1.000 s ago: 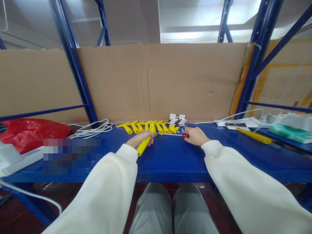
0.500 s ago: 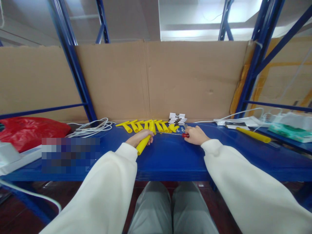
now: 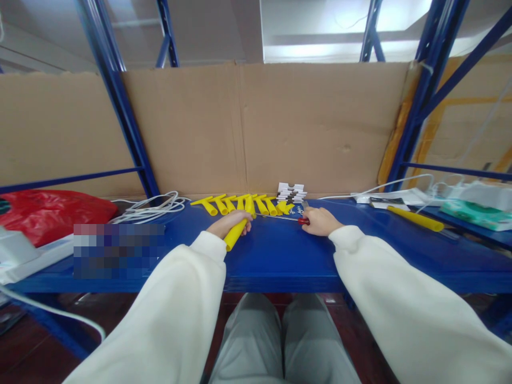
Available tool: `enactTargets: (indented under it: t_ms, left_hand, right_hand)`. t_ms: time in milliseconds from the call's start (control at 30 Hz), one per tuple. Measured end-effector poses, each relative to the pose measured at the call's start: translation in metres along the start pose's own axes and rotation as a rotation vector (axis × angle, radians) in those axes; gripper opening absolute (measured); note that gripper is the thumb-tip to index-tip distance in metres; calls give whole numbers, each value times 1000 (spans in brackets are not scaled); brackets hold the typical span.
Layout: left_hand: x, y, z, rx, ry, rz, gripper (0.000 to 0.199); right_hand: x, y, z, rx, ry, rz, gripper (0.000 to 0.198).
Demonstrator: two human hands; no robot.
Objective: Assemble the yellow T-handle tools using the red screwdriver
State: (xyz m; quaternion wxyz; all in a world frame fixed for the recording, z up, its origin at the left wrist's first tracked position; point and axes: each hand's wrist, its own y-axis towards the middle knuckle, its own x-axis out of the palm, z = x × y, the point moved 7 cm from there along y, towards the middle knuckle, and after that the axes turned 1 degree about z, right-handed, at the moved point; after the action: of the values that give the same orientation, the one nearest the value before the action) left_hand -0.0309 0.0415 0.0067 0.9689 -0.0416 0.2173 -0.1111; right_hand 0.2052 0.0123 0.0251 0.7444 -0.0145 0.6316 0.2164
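My left hand (image 3: 228, 223) is closed around a yellow T-shaped plastic handle (image 3: 235, 238), whose hollow round end points toward me. My right hand (image 3: 322, 222) grips the red handle of a screwdriver (image 3: 286, 218). Its thin metal shaft lies nearly level and points left, with the tip at the head of the held yellow piece; whether it touches a screw is too small to tell. Behind my hands stands a row of similar yellow T-shaped handles (image 3: 208, 207). Small yellow parts (image 3: 285, 208) lie in a pile just beyond the screwdriver, beside a stack of white pieces (image 3: 291, 193).
Cardboard (image 3: 300, 128) backs the blue table (image 3: 276, 256) between blue posts. At left are a red plastic bag (image 3: 60, 213), coiled white cable (image 3: 150, 209) and a blurred patch. At right lie a yellow-handled tool (image 3: 416, 218) and a green tissue pack (image 3: 476, 214).
Both hands keep their grips on the yellow handle and the screwdriver, nearly in the same place. The whole view has shifted slightly with my head.
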Motion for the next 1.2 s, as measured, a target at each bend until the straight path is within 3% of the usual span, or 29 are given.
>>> enactTargets:
  t_ms: [100, 400, 700, 933, 1200]
  left_hand:
    - [0, 1, -1, -2, -5, 1, 23]
    - [0, 0, -1, -2, -4, -11, 20]
    - [1, -2, 1, -9, -12, 17, 25]
    - [1, -1, 1, -14, -19, 3, 21]
    - [0, -1, -1, -12, -28, 13, 22]
  right_hand:
    - [-3, 0, -2, -23, -23, 27, 20]
    - [-3, -4, 7, 151, 49, -17, 31]
    - [-3, -3, 3, 75, 40, -26, 26]
    - [-3, -4, 9, 160, 79, -12, 28]
    - [-5, -3, 5, 95, 52, 6, 21]
